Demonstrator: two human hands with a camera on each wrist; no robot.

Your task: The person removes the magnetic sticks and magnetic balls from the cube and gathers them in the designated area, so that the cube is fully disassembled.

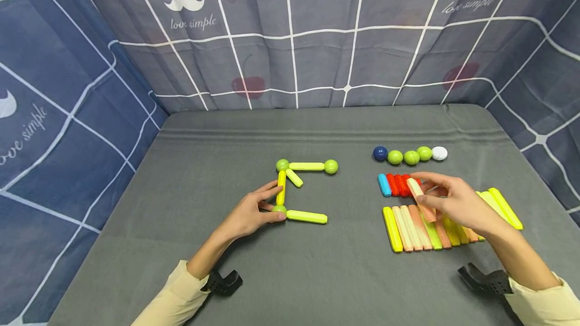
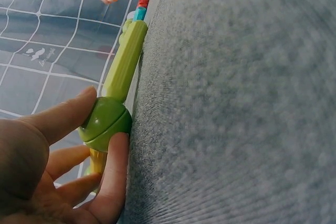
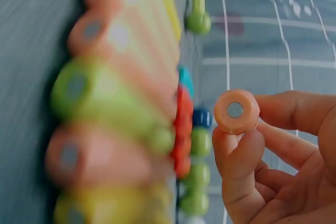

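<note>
My left hand (image 1: 251, 213) pinches a green ball (image 2: 106, 123) between thumb and fingers, low on the dark cloth. A yellow rod (image 1: 281, 187) runs up from that ball to a second green ball (image 1: 283, 165), and a yellow-green rod (image 1: 307, 217) extends to its right. From the upper ball, another yellow-green rod (image 1: 306, 166) leads to a third green ball (image 1: 331, 166), and a short rod (image 1: 294, 178) slants down. My right hand (image 1: 457, 202) holds a peach rod (image 1: 421, 197) above the rod row; a grey disc shows in its end in the right wrist view.
Below the right hand lies a row of yellow, peach and green rods (image 1: 392, 230). Short red rods (image 1: 397, 185) and a blue one (image 1: 384, 185) lie behind it. Farther back sit a navy ball (image 1: 380, 153), several green balls (image 1: 411, 157) and a white ball (image 1: 439, 153). Patterned curtains (image 1: 317, 59) surround the table.
</note>
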